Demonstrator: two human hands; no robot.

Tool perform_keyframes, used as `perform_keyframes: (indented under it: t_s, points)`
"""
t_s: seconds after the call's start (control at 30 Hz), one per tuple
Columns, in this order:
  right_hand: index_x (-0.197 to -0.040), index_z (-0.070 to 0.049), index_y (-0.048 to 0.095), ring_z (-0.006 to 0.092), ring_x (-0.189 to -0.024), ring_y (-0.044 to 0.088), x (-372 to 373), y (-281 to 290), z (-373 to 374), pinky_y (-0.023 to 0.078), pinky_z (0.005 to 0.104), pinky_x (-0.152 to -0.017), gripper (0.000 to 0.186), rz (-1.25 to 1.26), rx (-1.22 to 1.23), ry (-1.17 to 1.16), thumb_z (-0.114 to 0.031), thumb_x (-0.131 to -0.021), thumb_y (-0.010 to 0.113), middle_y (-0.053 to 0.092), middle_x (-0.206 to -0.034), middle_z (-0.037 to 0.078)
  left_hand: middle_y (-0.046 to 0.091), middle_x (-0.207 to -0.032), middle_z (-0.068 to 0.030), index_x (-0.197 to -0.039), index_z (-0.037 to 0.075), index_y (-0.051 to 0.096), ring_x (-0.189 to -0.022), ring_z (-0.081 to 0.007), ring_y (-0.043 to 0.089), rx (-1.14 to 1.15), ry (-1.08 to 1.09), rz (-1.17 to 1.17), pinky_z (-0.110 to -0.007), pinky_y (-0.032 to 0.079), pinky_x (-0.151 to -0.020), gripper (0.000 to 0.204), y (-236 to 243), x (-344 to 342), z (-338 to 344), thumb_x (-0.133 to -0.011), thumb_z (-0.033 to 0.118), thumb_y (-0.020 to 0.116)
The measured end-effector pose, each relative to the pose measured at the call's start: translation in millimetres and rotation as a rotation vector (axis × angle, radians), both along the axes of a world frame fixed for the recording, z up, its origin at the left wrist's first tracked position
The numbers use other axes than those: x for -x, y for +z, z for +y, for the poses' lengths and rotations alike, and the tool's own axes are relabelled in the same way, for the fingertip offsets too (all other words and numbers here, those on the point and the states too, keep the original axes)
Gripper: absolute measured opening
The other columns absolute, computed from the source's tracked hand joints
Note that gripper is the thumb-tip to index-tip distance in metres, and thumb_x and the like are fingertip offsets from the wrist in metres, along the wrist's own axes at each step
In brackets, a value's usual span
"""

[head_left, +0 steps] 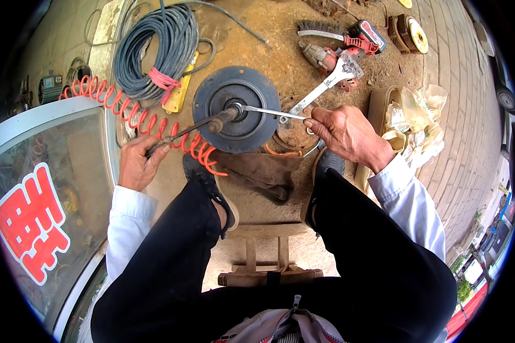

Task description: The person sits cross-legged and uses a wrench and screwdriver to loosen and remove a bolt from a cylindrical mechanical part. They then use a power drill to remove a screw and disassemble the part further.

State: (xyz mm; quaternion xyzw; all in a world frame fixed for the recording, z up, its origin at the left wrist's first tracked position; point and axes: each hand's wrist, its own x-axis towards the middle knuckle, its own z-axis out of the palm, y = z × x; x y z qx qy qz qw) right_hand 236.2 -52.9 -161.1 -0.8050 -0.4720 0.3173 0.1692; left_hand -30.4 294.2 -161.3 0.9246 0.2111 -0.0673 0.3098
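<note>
In front of my feet is a dark round flanged metal part (262, 128), with a rusty shaft (225, 119) rising from its centre. My right hand (349, 136) is closed on a slim silver wrench (274, 112); its far end meets the base of the shaft. My left hand (142, 162) grips a dark metal rod (183, 132), which reaches in from the left to the shaft. Whether the rod touches the shaft I cannot tell. An orange coiled air hose (154, 123) runs past my left hand. A dark brown cloth (263, 171) lies between my shoes.
Beyond the part sit a coiled grey cable (154, 51), a yellow object (180, 91), a large adjustable wrench (323, 88), a red power tool (320, 57) and a brush (321, 27). A glass door (51, 137) stands left; a box with plastic bags (415, 117) stands right.
</note>
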Motion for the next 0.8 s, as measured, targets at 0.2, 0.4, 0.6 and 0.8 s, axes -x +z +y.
perform_keyframes:
  t_s: [0.2, 0.4, 0.6, 0.8]
  points:
    - [-0.088, -0.005, 0.062, 0.0419, -0.067, 0.064, -4, 0, 0, 0.05, 0.0518, -0.06, 0.035, -0.001, -0.028, 0.026, -0.035, -0.104, 0.051, 0.061, -0.065, 0.02, 0.05, -0.067, -0.0154, -0.08, -0.002, 0.064, -0.062, -0.0325, 0.051, 0.014, 0.002, 0.002, -0.042, 0.039, -0.058, 0.03, -1, 0, -1, -0.086, 0.023, 0.078]
    - [-0.088, -0.005, 0.062, 0.0418, -0.067, 0.064, -4, 3, 0, 0.05, 0.0519, -0.061, 0.037, -0.006, -0.003, 0.033, -0.036, -0.104, 0.05, 0.061, -0.066, 0.02, 0.052, -0.068, -0.0164, -0.08, -0.002, 0.064, -0.062, -0.0341, 0.052, 0.003, -0.002, -0.004, -0.042, 0.04, -0.058, 0.03, 1, 0, -1, -0.085, 0.023, 0.078]
    - [-0.089, -0.005, 0.062, 0.0419, -0.068, 0.064, -4, 0, 0, 0.05, 0.0519, -0.061, 0.037, -0.021, -0.007, 0.035, -0.036, -0.104, 0.05, 0.061, -0.066, 0.02, 0.053, -0.068, -0.0176, -0.08, -0.003, 0.063, -0.062, -0.0351, 0.052, 0.005, -0.007, -0.006, -0.042, 0.041, -0.058, 0.028, -4, 0, -1, -0.084, 0.021, 0.078]
    - [-0.089, -0.005, 0.063, 0.0424, -0.068, 0.064, -4, -1, -1, 0.05, 0.0522, -0.061, 0.036, 0.001, -0.026, 0.022, -0.037, -0.104, 0.051, 0.061, -0.066, 0.021, 0.052, -0.068, -0.0183, -0.08, -0.003, 0.064, -0.062, -0.0355, 0.052, 0.005, -0.03, -0.029, -0.042, 0.041, -0.059, 0.027, -8, 0, 1, -0.085, 0.02, 0.078]
